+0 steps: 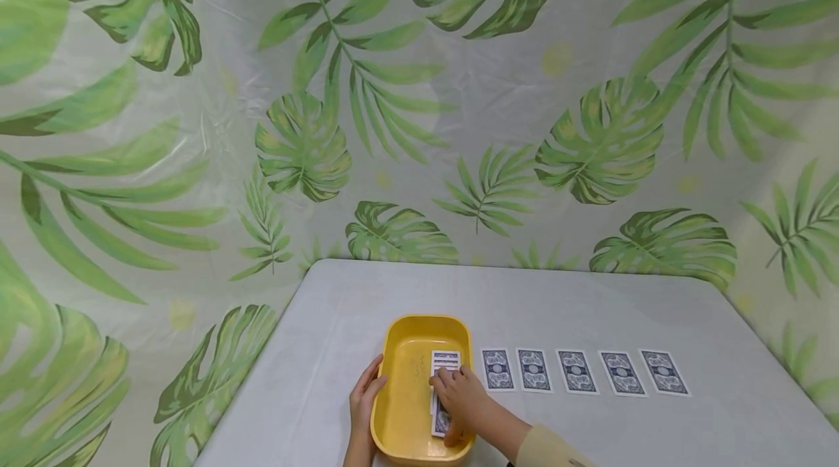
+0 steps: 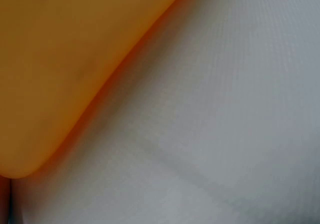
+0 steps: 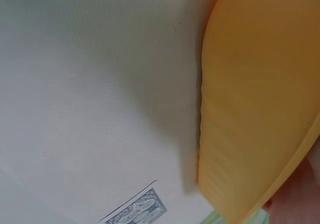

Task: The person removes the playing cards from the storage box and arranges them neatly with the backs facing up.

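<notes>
A yellow plastic tray (image 1: 400, 409) stands on the table, with several overlapping playing cards (image 1: 446, 356) lying backs up along its right side. My left hand (image 1: 363, 398) holds the tray's left side, thumb at the rim. Inside the tray, my right hand (image 1: 464, 398) grips a playing card (image 1: 442, 422) on the pile, its fingers curled at the far end and its thumb low by the near end. The right palm hides part of the pile. In the left wrist view only the tray's outer wall (image 2: 75, 58) and tablecloth show.
To the right of the tray, several playing cards (image 1: 534, 370) lie backs up in a spaced row on the white-covered table (image 1: 557, 314). Behind the table hangs a leaf-patterned curtain (image 1: 393, 124). The right wrist view shows one card (image 3: 137, 209) near the tray.
</notes>
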The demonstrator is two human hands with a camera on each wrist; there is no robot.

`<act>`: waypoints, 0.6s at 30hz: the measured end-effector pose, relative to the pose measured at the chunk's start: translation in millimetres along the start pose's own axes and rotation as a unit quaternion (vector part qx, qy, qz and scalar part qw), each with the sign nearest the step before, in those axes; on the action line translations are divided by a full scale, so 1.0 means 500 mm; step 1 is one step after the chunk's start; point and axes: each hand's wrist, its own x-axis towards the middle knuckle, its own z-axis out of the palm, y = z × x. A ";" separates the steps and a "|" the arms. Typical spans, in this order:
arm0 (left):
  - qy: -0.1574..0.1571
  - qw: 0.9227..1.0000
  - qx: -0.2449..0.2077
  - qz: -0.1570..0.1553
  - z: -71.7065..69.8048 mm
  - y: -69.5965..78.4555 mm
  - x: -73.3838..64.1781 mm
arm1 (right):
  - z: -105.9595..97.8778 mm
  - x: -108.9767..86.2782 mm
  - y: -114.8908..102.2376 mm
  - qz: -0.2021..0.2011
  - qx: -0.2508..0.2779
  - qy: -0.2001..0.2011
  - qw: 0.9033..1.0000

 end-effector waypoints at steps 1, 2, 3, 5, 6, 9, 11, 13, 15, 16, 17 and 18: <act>0.002 1.000 0.002 -0.001 0.000 0.000 0.000 | -0.001 -0.001 0.001 -0.003 0.005 0.004 1.000; 0.003 1.000 0.002 -0.002 0.000 0.000 0.001 | -0.003 -0.002 0.002 -0.005 0.012 0.008 1.000; 0.006 1.000 0.002 -0.003 0.000 0.000 0.001 | -0.006 -0.003 0.003 -0.008 0.021 0.013 1.000; 0.008 1.000 0.007 -0.002 -0.001 0.000 0.001 | -0.013 -0.005 0.006 -0.011 0.050 0.016 0.999; 0.008 1.000 0.007 -0.002 -0.001 0.000 0.001 | -0.017 -0.006 0.008 -0.013 0.063 0.016 0.998; 0.007 1.000 0.009 0.000 -0.001 0.000 0.000 | -0.032 -0.007 0.014 -0.013 0.115 -0.006 0.993; 0.006 1.000 0.005 0.000 0.000 0.001 -0.001 | -0.043 -0.009 0.019 -0.013 0.138 -0.018 0.990; 0.005 1.000 0.009 0.001 0.001 0.001 -0.001 | -0.054 -0.011 0.024 -0.009 0.164 -0.032 0.986; 0.007 1.000 0.009 0.000 0.002 0.001 -0.002 | -0.063 -0.013 0.030 -0.006 0.180 -0.035 0.983; 0.007 1.000 0.008 -0.002 0.003 0.001 -0.002 | -0.068 -0.015 0.034 -0.006 0.187 -0.033 0.982; 0.005 1.000 0.009 -0.002 0.003 0.001 -0.002 | -0.072 -0.017 0.038 -0.004 0.191 -0.031 0.981; 0.004 1.000 0.012 -0.001 0.004 0.001 -0.002 | -0.077 -0.020 0.043 -0.004 0.195 -0.027 0.980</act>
